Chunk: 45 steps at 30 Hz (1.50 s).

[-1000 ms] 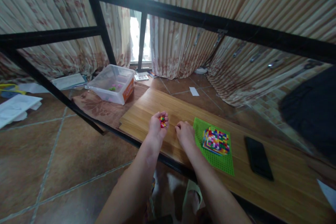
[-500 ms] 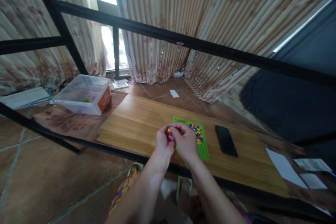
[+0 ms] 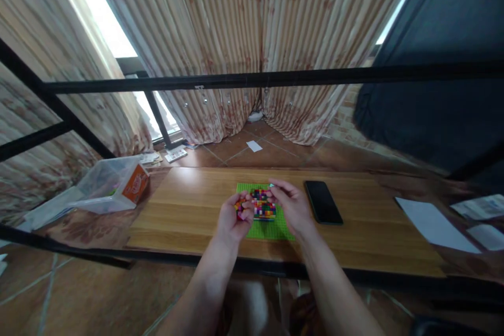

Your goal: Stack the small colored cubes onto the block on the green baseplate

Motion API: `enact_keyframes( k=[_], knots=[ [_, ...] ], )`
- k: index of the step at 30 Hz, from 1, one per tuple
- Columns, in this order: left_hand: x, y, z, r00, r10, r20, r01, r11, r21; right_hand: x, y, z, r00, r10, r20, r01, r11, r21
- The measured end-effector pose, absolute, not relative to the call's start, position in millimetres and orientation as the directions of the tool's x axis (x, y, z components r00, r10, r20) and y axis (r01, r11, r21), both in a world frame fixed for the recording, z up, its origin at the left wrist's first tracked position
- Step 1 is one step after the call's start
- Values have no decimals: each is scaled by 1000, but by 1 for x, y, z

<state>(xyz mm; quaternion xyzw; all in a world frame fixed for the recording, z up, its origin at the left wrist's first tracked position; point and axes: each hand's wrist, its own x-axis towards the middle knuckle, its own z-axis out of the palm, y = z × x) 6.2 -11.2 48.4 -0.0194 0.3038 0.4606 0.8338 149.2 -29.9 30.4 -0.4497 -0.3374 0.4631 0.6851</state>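
A green studded baseplate (image 3: 270, 232) lies on the wooden board, with rows of small multicoloured building bricks (image 3: 264, 203) fixed on its middle. My left hand (image 3: 232, 219) is cupped at the plate's left side, fingers curled around several loose bricks (image 3: 238, 209) in red, yellow and pink. Over the plate's right side, my right hand (image 3: 293, 205) pinches a tiny light-coloured brick (image 3: 271, 185) between thumb and fingertips. Its exact shape is too small to make out. The hands are apart, and they hide parts of the plate's edges.
A black phone (image 3: 323, 202) lies right of the plate on the wooden board (image 3: 177, 210). At the left stands a clear plastic box (image 3: 110, 189) with an orange label. White paper (image 3: 435, 223) is at the right. A black metal rail (image 3: 236, 82) crosses beyond the board.
My hands, together before, have separated; the right one has moved right with a small brick. The view has turned and levelled, and more of the brick rows shows.
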Motion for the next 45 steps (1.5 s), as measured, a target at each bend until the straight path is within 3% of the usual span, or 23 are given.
enact_keyframes(
  k=[4,7,11,16,20,23,27,38,45],
  knots=[
    [-1,3,39,320,793,-518,-749,547,374,173,-13,16,380,923,64,-139,125,-982],
    [-9,21,27,297,796,-528,-726,547,417,179,-2,5,328,935,136,164,86,-983],
    [-10,42,11,302,791,-533,-701,563,438,172,9,-2,145,946,291,587,154,-795],
    [0,45,-4,317,793,-520,-610,590,528,158,20,-1,-15,962,271,787,179,-590],
    [5,39,-6,289,813,-506,-522,576,628,153,26,1,-63,972,228,811,183,-556],
    [5,38,-6,274,825,-495,-493,562,664,153,28,-1,-40,976,216,773,167,-612],
    [6,38,-6,266,832,-486,-489,552,676,157,28,-4,-26,976,216,687,175,-705],
    [10,36,-8,256,847,-466,-513,528,677,161,30,-6,-63,974,217,636,207,-744],
    [10,36,-6,258,841,-475,-508,536,674,164,32,-20,61,995,81,371,53,-927]
  ],
)
